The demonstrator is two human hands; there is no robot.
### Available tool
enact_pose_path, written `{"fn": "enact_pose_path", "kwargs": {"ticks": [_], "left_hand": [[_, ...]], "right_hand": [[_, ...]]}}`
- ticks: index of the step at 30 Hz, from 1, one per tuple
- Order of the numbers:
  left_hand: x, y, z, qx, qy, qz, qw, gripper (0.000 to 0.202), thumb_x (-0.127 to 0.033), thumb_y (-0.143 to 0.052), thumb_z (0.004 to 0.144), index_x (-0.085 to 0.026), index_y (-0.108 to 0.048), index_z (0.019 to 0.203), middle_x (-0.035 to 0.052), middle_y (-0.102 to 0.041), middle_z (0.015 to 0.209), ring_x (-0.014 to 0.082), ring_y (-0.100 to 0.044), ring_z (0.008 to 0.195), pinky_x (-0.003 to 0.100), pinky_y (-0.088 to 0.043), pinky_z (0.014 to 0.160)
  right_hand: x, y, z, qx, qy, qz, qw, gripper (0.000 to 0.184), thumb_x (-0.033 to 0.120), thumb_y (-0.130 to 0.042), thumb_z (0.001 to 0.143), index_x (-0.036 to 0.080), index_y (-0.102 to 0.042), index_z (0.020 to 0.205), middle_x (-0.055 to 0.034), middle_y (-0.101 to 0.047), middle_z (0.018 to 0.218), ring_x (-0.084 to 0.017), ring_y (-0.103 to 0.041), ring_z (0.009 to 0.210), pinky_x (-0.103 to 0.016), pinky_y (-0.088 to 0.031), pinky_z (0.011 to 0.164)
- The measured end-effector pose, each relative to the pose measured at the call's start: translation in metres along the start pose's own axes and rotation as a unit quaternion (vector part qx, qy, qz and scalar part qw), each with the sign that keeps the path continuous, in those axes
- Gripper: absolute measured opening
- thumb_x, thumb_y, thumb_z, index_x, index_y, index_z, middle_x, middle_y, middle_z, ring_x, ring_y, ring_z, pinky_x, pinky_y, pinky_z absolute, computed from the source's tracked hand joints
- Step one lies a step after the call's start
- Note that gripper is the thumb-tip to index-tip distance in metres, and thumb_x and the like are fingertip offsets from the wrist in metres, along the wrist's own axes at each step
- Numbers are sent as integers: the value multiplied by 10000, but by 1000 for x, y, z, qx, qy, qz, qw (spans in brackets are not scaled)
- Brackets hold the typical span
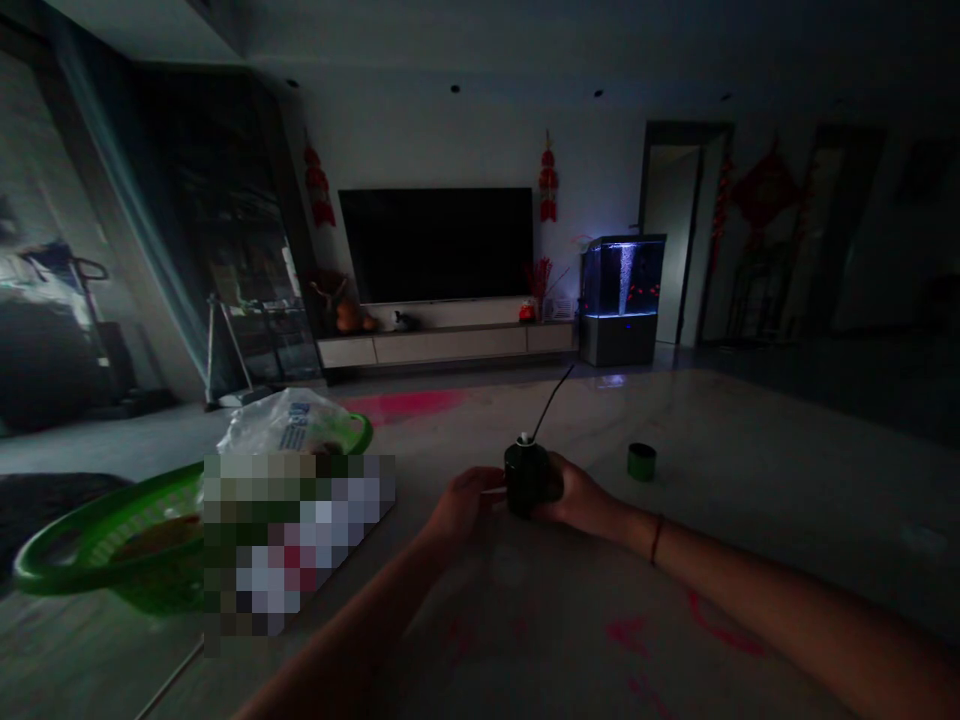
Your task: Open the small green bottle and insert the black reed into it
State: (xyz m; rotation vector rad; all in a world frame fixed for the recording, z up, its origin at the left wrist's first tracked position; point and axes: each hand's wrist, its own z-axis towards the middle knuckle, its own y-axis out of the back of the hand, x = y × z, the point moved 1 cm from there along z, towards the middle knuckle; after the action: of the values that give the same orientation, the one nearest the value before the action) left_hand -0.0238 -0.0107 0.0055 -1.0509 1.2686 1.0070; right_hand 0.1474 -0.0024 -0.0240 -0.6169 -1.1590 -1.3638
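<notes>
two hands, left hand and right hand, curl closed around a dark bottle bearing a thin black stick.

Bottle between left hand and right hand, cup right, basket left; television behind

My camera rides on my head, tilted forward and down, so my left hand and right hand sit close in the lower middle of the frame, while the wide view runs over the counter to the television across the room.
</notes>
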Motion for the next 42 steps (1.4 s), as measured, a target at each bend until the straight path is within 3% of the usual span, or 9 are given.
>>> {"fn": "enact_pose_path", "kwargs": {"ticks": [3,10,17,23,27,31,35,39,42], "left_hand": [[-2,-4,-2,-6,4,0,1000,194,-141,-409,753,-95,-565,859,142,-610,1032,194,-625,826,315,-441,787],[-6,-9,-6,6,28,21,999,265,-195,-417,789,-114,-543,1008,134,-572,1119,202,-613,882,310,-438,768],[-6,-11,-10,23,39,43,998,356,-174,-396,781,-138,-492,1122,114,-533,1183,201,-576,968,297,-420,783],[-2,-7,-4,39,25,26,999,337,-184,-458,743,-149,-532,1070,122,-555,1153,225,-577,962,323,-430,773],[2,-5,0,44,25,18,999,333,-221,-507,727,-140,-552,1046,132,-572,1124,238,-588,938,327,-436,760],[1,-7,0,41,37,11,998,328,-193,-459,756,-130,-533,1069,125,-558,1148,216,-595,929,295,-445,736],[-1,-11,-1,34,52,14,998,332,-125,-400,781,-121,-505,1097,123,-546,1165,201,-595,932,285,-447,733],[-1,-12,-2,44,35,21,998,325,-145,-435,780,-122,-505,1097,128,-550,1158,216,-583,956,303,-444,758],[0,-11,-2,56,19,24,998,312,-203,-495,764,-138,-535,1067,124,-571,1126,229,-579,960,321,-442,774]], "right_hand": [[2,0,0,-10,19,-3,1000,673,222,-755,478,180,-396,1045,-61,-547,1014,-201,-548,922,-352,-446,784],[5,12,-1,73,-11,48,996,639,172,-737,506,193,-413,1057,-56,-541,1042,-213,-518,1001,-387,-407,871],[3,7,-5,10,30,-19,999,674,194,-742,498,179,-393,1074,-72,-525,1066,-215,-521,973,-385,-424,834],[4,7,-7,44,30,-27,998,711,204,-719,543,180,-341,1144,-78,-516,1065,-205,-514,978,-368,-424,832],[3,7,-6,14,40,-60,997,727,221,-735,515,193,-354,1134,-81,-503,1074,-231,-504,989,-409,-407,851],[3,6,-5,26,44,-72,996,963,201,-744,480,220,-189,1267,-113,-352,1261,-259,-354,1167,-437,-262,986],[3,6,-5,63,38,-27,997,1053,162,-703,543,213,4,1321,-125,-331,1289,-231,-354,1176,-417,-256,995],[2,7,-6,54,51,-33,997,1077,191,-727,533,224,2,1324,-119,-416,1219,-229,-443,1092,-411,-338,939],[3,8,-5,91,45,-34,994,1027,186,-718,542,224,-49,1320,-105,-453,1181,-221,-472,1060,-397,-363,918]]}}
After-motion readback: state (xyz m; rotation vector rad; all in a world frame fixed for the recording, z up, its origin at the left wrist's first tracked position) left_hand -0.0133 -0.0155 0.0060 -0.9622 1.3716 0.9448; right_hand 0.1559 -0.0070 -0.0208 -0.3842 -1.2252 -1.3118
